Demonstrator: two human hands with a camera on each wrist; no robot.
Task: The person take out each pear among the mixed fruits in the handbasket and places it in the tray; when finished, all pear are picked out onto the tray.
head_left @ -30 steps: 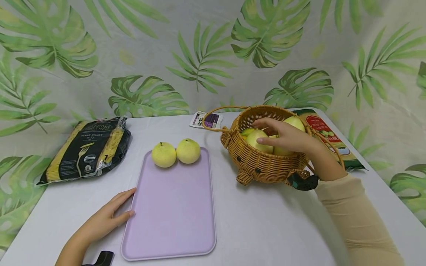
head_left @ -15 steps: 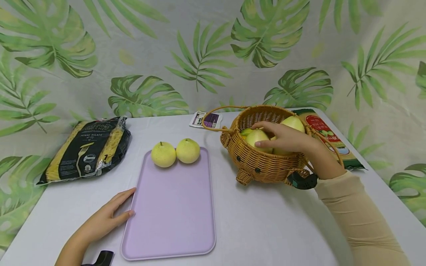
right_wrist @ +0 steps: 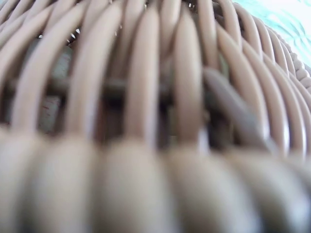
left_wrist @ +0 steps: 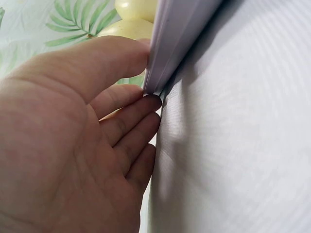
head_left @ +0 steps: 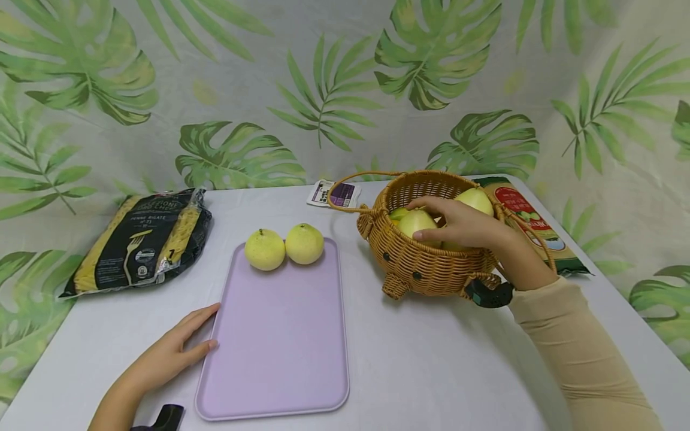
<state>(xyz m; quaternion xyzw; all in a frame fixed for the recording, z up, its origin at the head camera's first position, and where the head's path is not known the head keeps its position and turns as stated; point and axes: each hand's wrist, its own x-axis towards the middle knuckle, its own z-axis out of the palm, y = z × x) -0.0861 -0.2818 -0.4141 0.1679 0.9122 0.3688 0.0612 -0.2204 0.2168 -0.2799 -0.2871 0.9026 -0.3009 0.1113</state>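
Observation:
My right hand (head_left: 463, 221) reaches into a wicker basket (head_left: 436, 269) shaped like a pig, its thumb and fingers around a pale yellow-green pear (head_left: 415, 222). More fruit lies in the basket, partly hidden by the hand. Against the left edge of a lilac tray (head_left: 280, 347) rests my left hand (head_left: 167, 356); in the left wrist view its thumb and fingertips touch the rim, fingers nearly straight. Two round yellow pears (head_left: 265, 249) sit side by side at the tray's far end. Only blurred wicker weave (right_wrist: 146, 87) shows in the right wrist view.
A black bag of penne pasta (head_left: 145, 239) lies at the back left. Behind the basket, a small white and purple packet (head_left: 334, 194) lies near the table's far edge. A green and red bag (head_left: 530, 218) is to the basket's right, under its handle.
My right hand has lowered slightly onto the pear in the basket, and its fingers and thumb have closed around it. The left hand stays at the tray's edge.

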